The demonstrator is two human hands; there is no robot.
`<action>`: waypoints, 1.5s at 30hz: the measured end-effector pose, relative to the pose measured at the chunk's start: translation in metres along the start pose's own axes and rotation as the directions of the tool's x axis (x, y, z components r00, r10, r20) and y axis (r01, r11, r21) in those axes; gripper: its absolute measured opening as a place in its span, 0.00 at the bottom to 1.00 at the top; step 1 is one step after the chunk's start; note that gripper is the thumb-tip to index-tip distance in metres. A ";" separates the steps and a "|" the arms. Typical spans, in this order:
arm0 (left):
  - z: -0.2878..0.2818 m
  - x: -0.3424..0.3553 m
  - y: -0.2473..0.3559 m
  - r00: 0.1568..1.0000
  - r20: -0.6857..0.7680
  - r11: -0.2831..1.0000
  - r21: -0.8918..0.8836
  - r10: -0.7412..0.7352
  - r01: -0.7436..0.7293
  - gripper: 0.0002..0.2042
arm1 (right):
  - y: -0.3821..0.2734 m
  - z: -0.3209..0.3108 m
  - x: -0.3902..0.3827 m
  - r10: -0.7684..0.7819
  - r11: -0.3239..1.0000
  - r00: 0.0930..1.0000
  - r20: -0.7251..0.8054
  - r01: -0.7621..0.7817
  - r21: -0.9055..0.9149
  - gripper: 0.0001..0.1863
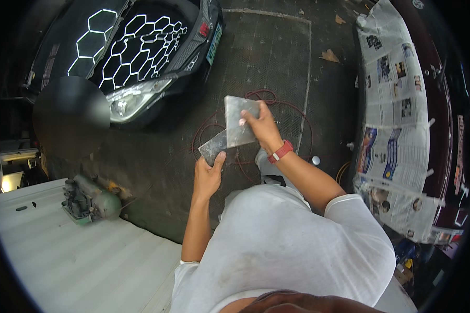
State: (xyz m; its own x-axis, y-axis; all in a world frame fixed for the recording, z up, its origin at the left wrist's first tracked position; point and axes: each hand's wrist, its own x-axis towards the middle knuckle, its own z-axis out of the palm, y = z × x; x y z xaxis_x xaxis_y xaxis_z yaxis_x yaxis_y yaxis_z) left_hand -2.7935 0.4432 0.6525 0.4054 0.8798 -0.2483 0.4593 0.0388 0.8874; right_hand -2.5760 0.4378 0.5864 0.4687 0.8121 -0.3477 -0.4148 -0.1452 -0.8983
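My right hand [265,128], with a red watch on its wrist, grips a light grey square plate [235,116]. Its thumb lies across the plate's face and the fingers are behind the right edge. In my left hand [208,175] is a smaller, darker grey flat plate [213,146], pinched at its lower corner with the thumb on top. The two plates meet or overlap near the lower left edge of the light one; whether they touch cannot be made out. Both are held in front of me above the dark floor.
A red hose [304,116] lies coiled on the dark floor [266,47]. At the far left stands a black car [193,44] with white hexagon lines. Newspaper [394,99] covers part of a dark red vehicle [449,125] at right. A green compressor [96,198] is beside a white ribbed surface [78,250].
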 end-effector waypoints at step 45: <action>0.129 0.850 0.277 0.949 0.213 0.903 -0.409 0.233 -0.130 0.28 | -0.298 -0.070 0.708 0.143 0.842 0.986 0.089 -0.169 0.513 0.15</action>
State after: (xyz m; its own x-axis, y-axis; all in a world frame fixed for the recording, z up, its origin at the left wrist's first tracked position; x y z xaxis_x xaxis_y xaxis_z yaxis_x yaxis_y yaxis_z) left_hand -2.2193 1.1402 0.6374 0.6598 0.7431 -0.1116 0.0388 0.1147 0.9926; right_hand -2.0663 1.0165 0.5889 0.3328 0.8301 -0.4475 -0.8283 0.0305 -0.5594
